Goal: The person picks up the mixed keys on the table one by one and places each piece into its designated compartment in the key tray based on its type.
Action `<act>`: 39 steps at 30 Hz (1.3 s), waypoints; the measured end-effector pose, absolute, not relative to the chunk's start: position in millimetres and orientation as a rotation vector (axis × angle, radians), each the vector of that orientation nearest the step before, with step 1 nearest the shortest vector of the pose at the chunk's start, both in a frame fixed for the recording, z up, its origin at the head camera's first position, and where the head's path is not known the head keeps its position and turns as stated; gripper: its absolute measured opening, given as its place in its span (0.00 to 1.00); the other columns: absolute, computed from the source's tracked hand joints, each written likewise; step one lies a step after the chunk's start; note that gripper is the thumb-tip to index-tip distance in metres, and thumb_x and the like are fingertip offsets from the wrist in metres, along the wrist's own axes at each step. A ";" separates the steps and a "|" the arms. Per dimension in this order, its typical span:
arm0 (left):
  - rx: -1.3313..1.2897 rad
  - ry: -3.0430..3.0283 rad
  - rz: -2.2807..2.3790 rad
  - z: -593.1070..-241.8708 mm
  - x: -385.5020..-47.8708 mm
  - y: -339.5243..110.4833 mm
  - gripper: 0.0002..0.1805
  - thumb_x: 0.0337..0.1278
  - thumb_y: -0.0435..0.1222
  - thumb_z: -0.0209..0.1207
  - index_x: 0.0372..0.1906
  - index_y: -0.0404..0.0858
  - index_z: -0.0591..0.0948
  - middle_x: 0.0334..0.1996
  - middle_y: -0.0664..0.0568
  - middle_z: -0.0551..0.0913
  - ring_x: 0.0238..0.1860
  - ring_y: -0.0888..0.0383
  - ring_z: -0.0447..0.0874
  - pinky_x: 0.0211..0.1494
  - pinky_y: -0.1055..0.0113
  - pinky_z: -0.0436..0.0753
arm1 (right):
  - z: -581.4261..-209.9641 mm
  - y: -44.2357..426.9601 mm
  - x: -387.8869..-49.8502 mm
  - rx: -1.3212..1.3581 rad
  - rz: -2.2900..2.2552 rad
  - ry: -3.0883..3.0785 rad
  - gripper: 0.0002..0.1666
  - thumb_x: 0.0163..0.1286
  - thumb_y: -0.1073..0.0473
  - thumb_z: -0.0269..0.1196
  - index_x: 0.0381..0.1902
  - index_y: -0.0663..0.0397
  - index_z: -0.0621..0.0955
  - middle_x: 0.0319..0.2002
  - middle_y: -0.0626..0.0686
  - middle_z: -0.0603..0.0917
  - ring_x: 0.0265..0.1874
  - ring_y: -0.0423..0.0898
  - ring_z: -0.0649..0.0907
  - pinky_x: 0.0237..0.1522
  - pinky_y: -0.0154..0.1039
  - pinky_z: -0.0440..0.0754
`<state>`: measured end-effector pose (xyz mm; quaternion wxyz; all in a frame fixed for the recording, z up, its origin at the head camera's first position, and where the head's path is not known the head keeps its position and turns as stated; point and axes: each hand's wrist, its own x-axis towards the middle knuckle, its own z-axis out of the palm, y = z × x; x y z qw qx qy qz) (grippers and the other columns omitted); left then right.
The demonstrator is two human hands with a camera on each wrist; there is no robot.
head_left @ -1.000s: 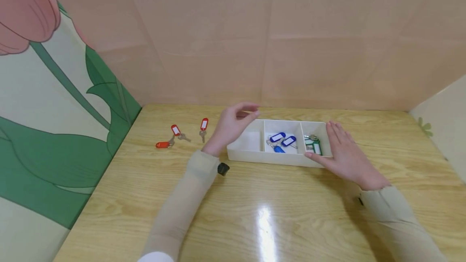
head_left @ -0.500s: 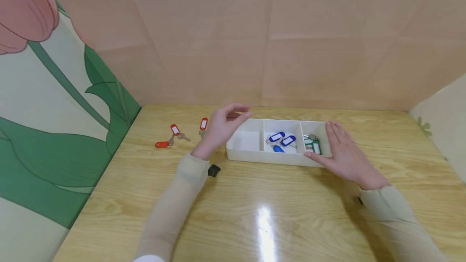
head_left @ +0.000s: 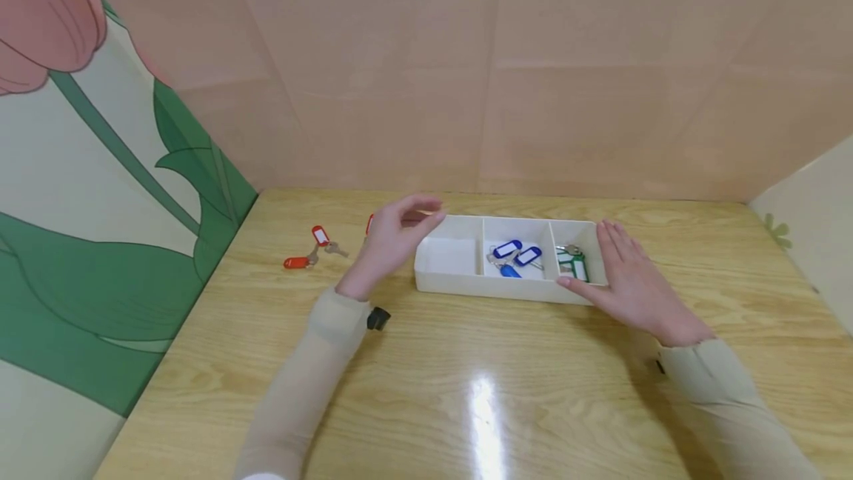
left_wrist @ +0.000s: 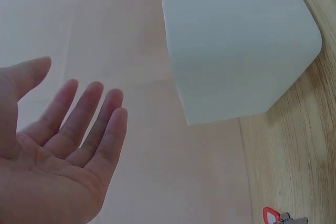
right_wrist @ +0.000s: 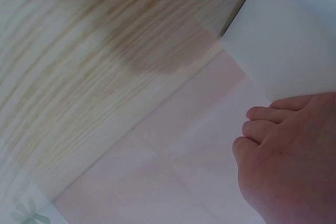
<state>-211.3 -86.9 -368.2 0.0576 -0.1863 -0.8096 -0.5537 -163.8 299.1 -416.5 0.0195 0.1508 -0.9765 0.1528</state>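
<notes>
A white three-compartment box stands on the table. My left hand hovers by its left end, fingers loosely bent and thumb apart; the left wrist view shows the palm with nothing in it. My right hand rests against the right end, fingers straight along it and thumb on the front rim. Several keys with blue tags lie in the middle compartment, and keys with green tags in the right one. The left compartment shows no keys. Behind my left hand, a red tag is mostly hidden.
Left of the box, two keys with red tags lie on the wooden table: one tag is white-faced, the other plain red. A pinkish wall rises behind the table. On the left is a wall with a painted flower.
My left hand has moved left, away from above the box's left compartment, and now covers most of the nearest red-tagged key. The right hand and the box have stayed put.
</notes>
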 end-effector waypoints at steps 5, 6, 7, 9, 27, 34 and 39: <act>-0.583 -2.445 -1.669 -367.7 -207.8 -91.7 0.15 0.70 0.45 0.64 0.55 0.44 0.85 0.50 0.57 0.86 0.49 0.59 0.84 0.56 0.63 0.82 | -415.7 298.2 -164.3 0.464 0.472 -3.037 0.68 0.69 0.28 0.60 0.79 0.67 0.38 0.80 0.67 0.36 0.78 0.64 0.39 0.76 0.57 0.34; -0.588 -2.444 -1.667 -367.6 -206.9 -92.9 0.15 0.70 0.45 0.64 0.55 0.44 0.85 0.50 0.56 0.86 0.49 0.58 0.84 0.56 0.62 0.82 | -415.7 298.0 -164.5 0.464 0.474 -3.037 0.68 0.69 0.28 0.60 0.79 0.67 0.38 0.80 0.67 0.36 0.78 0.64 0.39 0.76 0.57 0.34; -0.591 -2.444 -1.666 -367.5 -205.9 -94.2 0.15 0.70 0.45 0.64 0.56 0.44 0.85 0.50 0.56 0.86 0.50 0.57 0.84 0.57 0.61 0.82 | -415.8 297.8 -164.5 0.465 0.472 -3.036 0.68 0.69 0.28 0.60 0.79 0.67 0.38 0.80 0.67 0.36 0.78 0.64 0.39 0.76 0.57 0.34; -0.591 -2.444 -1.662 -367.4 -203.9 -97.0 0.15 0.70 0.44 0.64 0.55 0.44 0.85 0.50 0.55 0.86 0.50 0.56 0.84 0.57 0.60 0.82 | -416.1 297.6 -164.5 0.466 0.473 -3.037 0.68 0.69 0.29 0.60 0.79 0.66 0.38 0.80 0.67 0.36 0.78 0.64 0.39 0.76 0.57 0.34; -0.571 -2.464 -1.639 -367.3 -193.7 -116.3 0.14 0.69 0.44 0.65 0.55 0.44 0.86 0.49 0.58 0.86 0.49 0.60 0.85 0.58 0.61 0.81 | -418.1 300.3 -164.6 0.461 0.465 -3.028 0.68 0.69 0.29 0.60 0.79 0.69 0.40 0.79 0.68 0.37 0.78 0.64 0.38 0.76 0.56 0.33; -0.531 -2.496 -1.614 -369.2 -193.5 -123.7 0.16 0.69 0.45 0.65 0.56 0.45 0.85 0.51 0.55 0.85 0.50 0.58 0.84 0.56 0.60 0.82 | -417.5 299.6 -165.0 0.460 0.465 -3.034 0.68 0.69 0.28 0.60 0.79 0.67 0.38 0.79 0.67 0.36 0.78 0.65 0.39 0.76 0.56 0.33; -0.504 -2.520 -1.598 -369.6 -192.5 -128.3 0.16 0.69 0.46 0.65 0.56 0.46 0.85 0.51 0.55 0.85 0.50 0.59 0.84 0.55 0.59 0.82 | -417.0 299.4 -164.5 0.453 0.475 -3.039 0.68 0.69 0.28 0.60 0.80 0.67 0.38 0.80 0.67 0.36 0.78 0.65 0.39 0.76 0.56 0.32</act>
